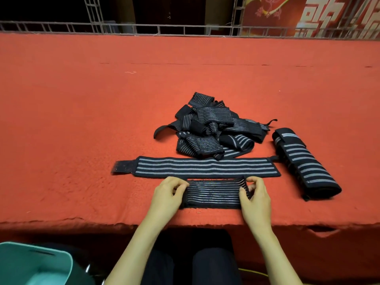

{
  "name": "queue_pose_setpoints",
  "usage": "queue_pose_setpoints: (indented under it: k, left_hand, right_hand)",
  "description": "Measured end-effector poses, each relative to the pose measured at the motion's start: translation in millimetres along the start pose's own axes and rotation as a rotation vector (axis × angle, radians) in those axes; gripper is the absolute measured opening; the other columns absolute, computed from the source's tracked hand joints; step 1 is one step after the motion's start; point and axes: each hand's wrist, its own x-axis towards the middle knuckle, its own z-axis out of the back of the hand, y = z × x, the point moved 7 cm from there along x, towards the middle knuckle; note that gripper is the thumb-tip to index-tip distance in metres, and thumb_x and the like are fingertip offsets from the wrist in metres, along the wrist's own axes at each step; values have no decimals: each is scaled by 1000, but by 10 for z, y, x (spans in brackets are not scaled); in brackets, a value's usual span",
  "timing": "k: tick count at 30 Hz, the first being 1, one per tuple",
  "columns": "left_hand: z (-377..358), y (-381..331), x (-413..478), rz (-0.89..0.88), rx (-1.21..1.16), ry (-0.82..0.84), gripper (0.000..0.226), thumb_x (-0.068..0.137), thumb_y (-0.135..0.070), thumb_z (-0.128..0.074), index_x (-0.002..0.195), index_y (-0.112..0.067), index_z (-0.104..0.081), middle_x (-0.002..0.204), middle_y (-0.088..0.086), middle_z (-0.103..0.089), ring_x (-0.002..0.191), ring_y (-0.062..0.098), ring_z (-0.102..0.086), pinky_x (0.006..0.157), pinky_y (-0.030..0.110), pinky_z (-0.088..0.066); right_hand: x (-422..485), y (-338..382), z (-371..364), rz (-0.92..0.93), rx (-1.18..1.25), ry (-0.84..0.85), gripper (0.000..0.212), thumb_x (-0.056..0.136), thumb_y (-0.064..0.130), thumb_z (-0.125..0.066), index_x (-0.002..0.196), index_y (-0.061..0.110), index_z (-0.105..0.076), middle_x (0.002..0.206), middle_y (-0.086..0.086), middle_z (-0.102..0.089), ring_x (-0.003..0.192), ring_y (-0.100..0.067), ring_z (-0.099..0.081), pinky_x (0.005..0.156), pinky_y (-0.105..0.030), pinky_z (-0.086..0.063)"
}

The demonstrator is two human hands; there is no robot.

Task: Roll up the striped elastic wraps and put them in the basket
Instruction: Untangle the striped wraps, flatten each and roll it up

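Far to the left of my fingers, below the worktop's front edge, I see the corner of a teal basket (35, 262) with a slot handle in its wall. My left hand (166, 194) has its fingers (181, 189) curled onto the left end of a short black elastic wrap with thin grey stripes (213, 193), pinching it. That wrap lies flat on the red felt worktop (82, 120) near the front edge, spanning the gap between both hands. Just beyond the fingers, a long black wrap with broad grey stripes (205, 167) lies straight across, with a plain black tab at its left end. Farther beyond it sits a tangled pile of black striped wraps (209, 128), some with thin stripes and some with broad ones. My right hand (257, 194) grips the short wrap's right end, its fingers (243, 192) bent over the fabric. Well to the right of those fingers, a thick rolled black wrap with broad grey stripes (304, 161) lies slanted, with nothing holding it.
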Motion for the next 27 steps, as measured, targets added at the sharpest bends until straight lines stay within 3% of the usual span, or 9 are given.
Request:
queue_pose_setpoints:
  k: [3,8,11,15,18,22,27]
  left_hand:
    - [70,195,-8,141,-282,61,39,77,13,-62,87,-24,-66,100,-1,-65,93,8,-58,78,11,-42]
    - [81,386,-78,341,-249,-31,34,72,-16,-80,99,-20,-59,95,0,-62,82,9,-58,72,28,-47]
    - [71,308,-73,341,-162,-47,38,75,-22,-78,105,-18,-55,87,-8,-60,75,8,-58,71,24,-46]
    - [85,198,0,326,43,-47,33,76,-30,-74,98,-20,-51,74,-11,-61,80,17,-62,75,32,-47]
    - [67,188,24,367,-12,15,30,77,-25,-71,96,-18,-50,69,-6,-62,73,13,-58,63,27,-41]
    - [355,355,-65,402,-97,-134,26,77,-19,-71,94,-16,-52,73,-6,-62,78,20,-60,65,29,-37]
    - [684,466,-170,297,66,-319,25,78,-18,-71,92,-16,-51,80,-7,-57,80,20,-54,72,31,-38]
  right_hand:
    - [-12,-6,-4,-2,-9,-9,26,84,3,-60,103,17,-50,83,2,-50,74,-20,-49,67,-30,-32]
    - [-28,2,-8,-3,-26,-11,25,84,5,-60,105,16,-52,85,3,-51,76,-20,-50,68,-32,-35]
    - [-36,11,-2,-4,-28,-1,26,84,6,-60,107,16,-52,86,4,-52,78,-19,-51,69,-32,-35]
    - [-31,36,-22,12,-51,11,25,85,7,-61,108,14,-54,91,3,-54,82,-19,-51,71,-32,-36]
    - [-13,44,-37,10,-48,30,25,86,7,-62,109,14,-54,93,2,-56,84,-18,-52,72,-31,-36]
    - [-15,157,-152,36,37,116,24,87,8,-63,104,19,-51,79,5,-55,73,-18,-53,69,-30,-37]
    - [-87,434,-523,80,110,243,26,86,7,-64,105,20,-51,71,7,-55,66,-7,-54,62,-18,-39]
